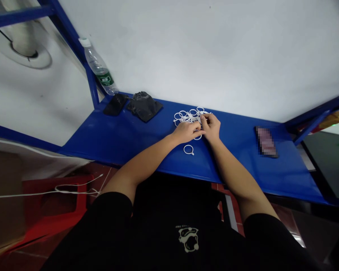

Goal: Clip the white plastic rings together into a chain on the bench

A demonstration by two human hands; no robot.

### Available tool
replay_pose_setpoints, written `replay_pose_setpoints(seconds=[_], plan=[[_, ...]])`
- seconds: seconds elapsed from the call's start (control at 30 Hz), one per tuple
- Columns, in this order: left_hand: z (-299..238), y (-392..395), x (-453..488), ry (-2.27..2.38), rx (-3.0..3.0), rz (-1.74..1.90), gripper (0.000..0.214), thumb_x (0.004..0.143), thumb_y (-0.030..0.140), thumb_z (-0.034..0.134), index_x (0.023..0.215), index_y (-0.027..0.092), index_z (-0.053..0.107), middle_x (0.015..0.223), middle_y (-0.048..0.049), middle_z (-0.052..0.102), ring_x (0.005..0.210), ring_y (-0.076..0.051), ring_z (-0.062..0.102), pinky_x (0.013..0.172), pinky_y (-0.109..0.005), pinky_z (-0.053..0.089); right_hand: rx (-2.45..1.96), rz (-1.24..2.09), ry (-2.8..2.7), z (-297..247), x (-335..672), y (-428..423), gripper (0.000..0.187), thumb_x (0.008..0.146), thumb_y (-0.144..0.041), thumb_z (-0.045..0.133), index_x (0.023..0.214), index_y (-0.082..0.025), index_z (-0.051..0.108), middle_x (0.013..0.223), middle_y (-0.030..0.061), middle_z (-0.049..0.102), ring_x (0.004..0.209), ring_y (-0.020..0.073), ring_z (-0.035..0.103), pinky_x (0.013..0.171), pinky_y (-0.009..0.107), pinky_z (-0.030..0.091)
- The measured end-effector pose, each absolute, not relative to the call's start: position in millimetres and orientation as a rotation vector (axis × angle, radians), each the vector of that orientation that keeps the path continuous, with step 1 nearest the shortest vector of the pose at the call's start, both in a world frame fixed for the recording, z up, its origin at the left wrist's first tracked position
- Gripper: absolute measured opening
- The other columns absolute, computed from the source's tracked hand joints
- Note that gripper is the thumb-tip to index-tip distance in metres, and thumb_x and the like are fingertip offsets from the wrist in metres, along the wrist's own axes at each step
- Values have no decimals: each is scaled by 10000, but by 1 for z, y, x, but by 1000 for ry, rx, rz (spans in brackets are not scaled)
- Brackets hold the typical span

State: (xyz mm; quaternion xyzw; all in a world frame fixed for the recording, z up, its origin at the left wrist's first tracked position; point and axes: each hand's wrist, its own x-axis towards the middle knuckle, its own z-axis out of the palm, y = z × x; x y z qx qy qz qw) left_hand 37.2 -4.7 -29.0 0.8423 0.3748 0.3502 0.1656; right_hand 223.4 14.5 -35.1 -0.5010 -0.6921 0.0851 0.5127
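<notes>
Mid-frame, left hand [186, 131] and right hand [212, 126] meet, both grips pinching one white ring [198, 138] beside the ring pile [190, 115], kept within reach; loose ring [188, 149] lies apart, nearer.

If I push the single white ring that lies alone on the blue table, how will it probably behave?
The lone ring looks thin and hollow, so probably very light. It lies flat on the smooth table, so it would likely slide, not roll. Its small tab may snag other rings.
</notes>
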Motion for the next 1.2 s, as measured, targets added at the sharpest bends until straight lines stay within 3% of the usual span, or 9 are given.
replay_pose_setpoints(seconds=[0.17, 0.3, 0.43, 0.6, 0.73, 1.2], plan=[[-28, 15, 25, 1184, 1894, 1403, 449, 1127, 593, 600, 855, 236, 593, 706, 20, 661, 653, -149, 626, 643, -281, 438, -1071, 205, -1739, -32, 218, 4, 296, 1071, -508, 619, 1163, -263, 757, 932, 42, 786, 675, 192, 644, 683, 385, 572], [-37, 28, 27, 1103, 1662, 1465, 551, 1117, 707, 544, 808, 252, 502, 608, 43, 579, 551, -132, 566, 580, -273, 445, -912, 232, -1963, -28, 212, -5, 311, 1059, -494, 644, 1258, -280, 749, 913, 28, 783, 609, 175, 612, 645, 370, 561], [-41, 32, 29, 1074, 1577, 1481, 539, 1098, 716, 577, 837, 250, 511, 641, 32, 597, 551, -133, 585, 551, -271, 458, -844, 305, -2115, -27, 207, -7, 279, 1028, -490, 702, 1194, -276, 770, 890, 15, 781, 635, 168, 639, 673, 345, 560], [-38, 25, 30, 1159, 1659, 1313, 321, 1154, 546, 551, 1122, 235, 624, 669, 26, 657, 533, -154, 627, 535, -278, 466, -940, 391, -2100, -26, 208, -5, 258, 1019, -513, 690, 1043, -265, 755, 866, 18, 779, 656, 168, 643, 688, 330, 544], [-35, 19, 29, 1162, 1735, 1205, 288, 1168, 454, 514, 1277, 222, 647, 719, 11, 726, 561, -157, 668, 577, -279, 511, -1051, 410, -2093, -24, 208, -5, 263, 942, -530, 708, 951, -267, 718, 832, 21, 755, 680, 184, 630, 683, 338, 526], [-26, 14, 26, 1258, 1955, 1163, 256, 1140, 277, 546, 1275, 199, 750, 1052, -63, 846, 883, -182, 776, 851, -295, 576, -1086, 391, -2042, -23, 201, -7, 115, 780, -295, 648, 863, -271, 572, 747, -2, 655, 659, 187, 578, 685, 348, 490]])
